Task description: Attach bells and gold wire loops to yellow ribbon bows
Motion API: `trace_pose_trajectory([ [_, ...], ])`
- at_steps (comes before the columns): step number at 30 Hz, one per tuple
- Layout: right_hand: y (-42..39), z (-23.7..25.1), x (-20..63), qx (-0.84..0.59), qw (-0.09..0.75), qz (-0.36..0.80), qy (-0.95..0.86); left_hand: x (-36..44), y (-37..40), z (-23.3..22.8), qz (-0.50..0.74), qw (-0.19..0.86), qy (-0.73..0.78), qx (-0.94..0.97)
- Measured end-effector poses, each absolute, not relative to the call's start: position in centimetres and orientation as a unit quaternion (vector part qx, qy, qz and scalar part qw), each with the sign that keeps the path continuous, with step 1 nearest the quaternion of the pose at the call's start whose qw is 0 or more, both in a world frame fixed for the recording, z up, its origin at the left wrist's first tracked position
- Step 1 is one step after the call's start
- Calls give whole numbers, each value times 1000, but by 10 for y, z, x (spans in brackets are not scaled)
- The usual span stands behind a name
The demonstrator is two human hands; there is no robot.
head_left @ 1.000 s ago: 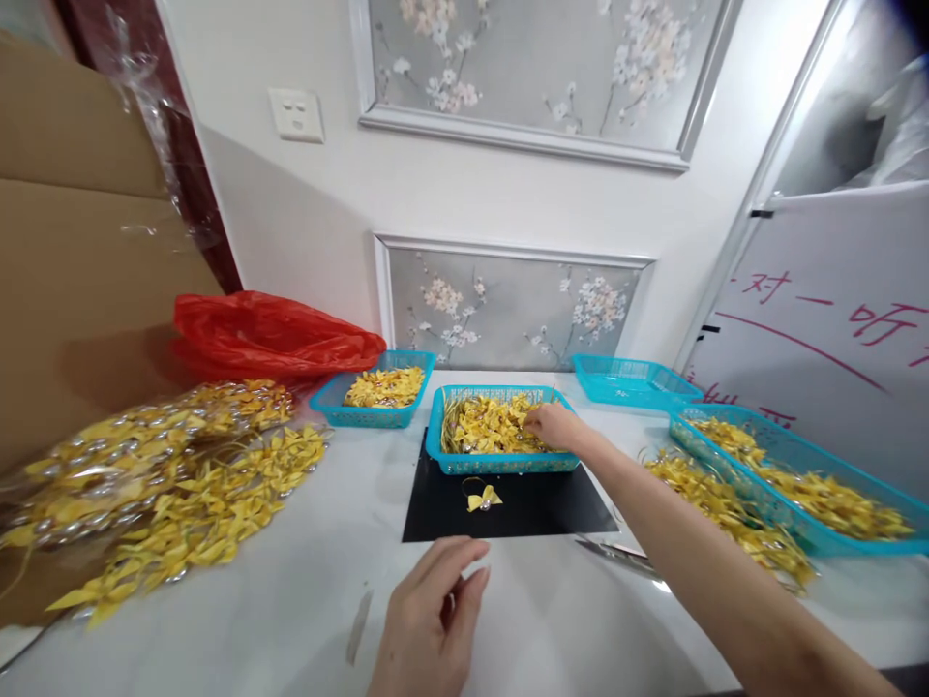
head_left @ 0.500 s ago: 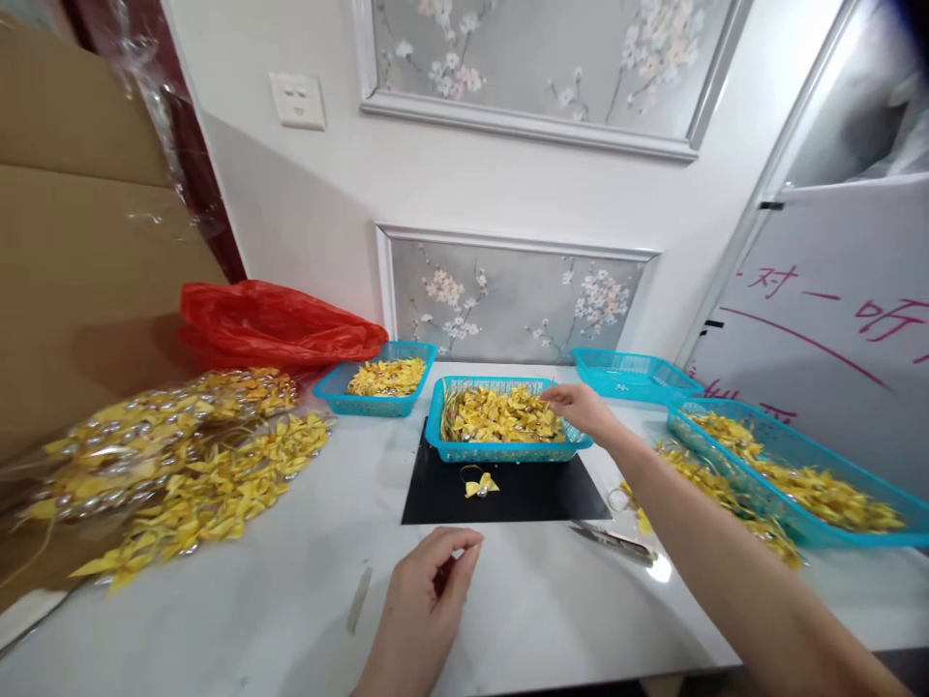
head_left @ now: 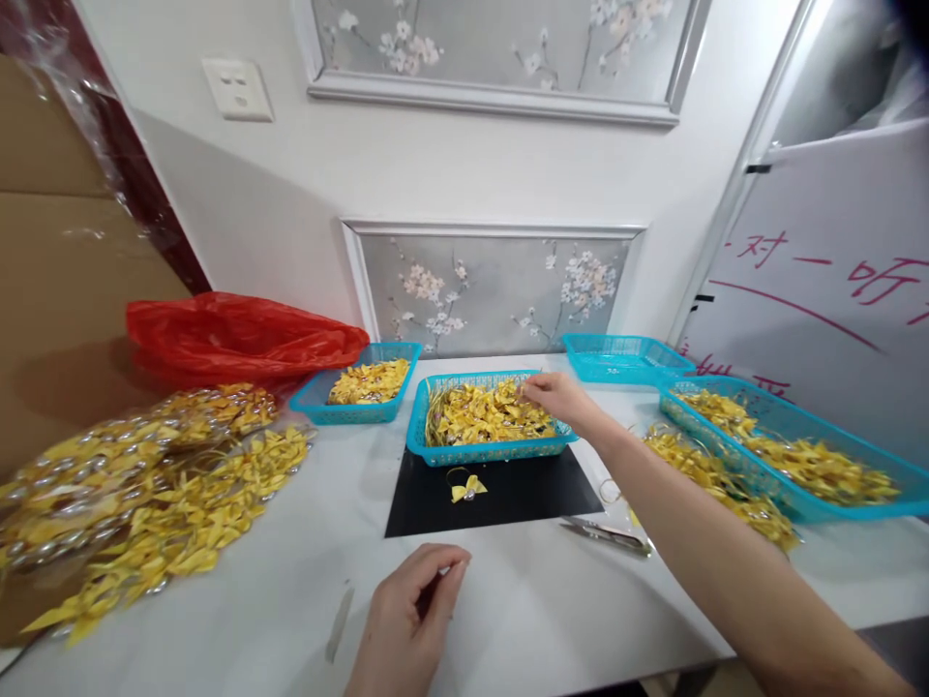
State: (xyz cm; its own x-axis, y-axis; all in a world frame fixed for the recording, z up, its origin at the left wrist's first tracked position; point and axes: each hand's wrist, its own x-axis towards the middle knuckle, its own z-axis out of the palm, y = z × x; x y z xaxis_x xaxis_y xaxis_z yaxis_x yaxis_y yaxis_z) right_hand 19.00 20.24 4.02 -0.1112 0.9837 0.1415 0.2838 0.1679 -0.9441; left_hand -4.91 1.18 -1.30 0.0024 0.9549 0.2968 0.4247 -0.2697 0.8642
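A: Reaching into the centre basket (head_left: 488, 452), the right hand (head_left: 553, 396) pinches at the yellow bows (head_left: 483, 418) heaped inside; whether one is gripped cannot be told.

B: Left hand (head_left: 406, 620)?

A: Curled narrow, thumb against fingertips, low over the tabletop (head_left: 239, 590); anything held is not visible.

B: Surroundings?

A: One finished bow (head_left: 465, 489) lies on the black mat (head_left: 500, 494), probably for contrast. Scissors (head_left: 606, 534) rest just right of the mat, within reach.

White table (head_left: 566, 620) carries turquoise baskets (head_left: 488, 451), black mat (head_left: 508, 494), perhaps scissors (head_left: 606, 534).
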Motion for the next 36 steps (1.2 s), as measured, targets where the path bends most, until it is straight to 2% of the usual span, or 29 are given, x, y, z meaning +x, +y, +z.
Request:
trace_pose_trajectory([
  [4,172,57,181,-430,470,502,-584,-51,12,-12,450,296,553,635],
  [8,117,64,168,-332,479,609,-538,-43,8,-4,516,341,547,564],
  [12,62,55,152,-261,463,700,-477,-26,-2,12,570,478,439,504],
  [15,34,43,143,-238,453,749,-421,-20,-10,19,553,567,350,501],
  [20,15,31,140,-219,460,778,-366,-24,-18,21,539,575,325,522],
  [26,10,23,146,-233,489,752,-375,-24,-25,25,496,579,355,541],
  [31,2,19,157,-318,549,602,-484,-18,-30,32,525,571,395,491],
  [36,-14,31,166,-383,506,452,-627,-19,-32,35,502,530,426,535],
])
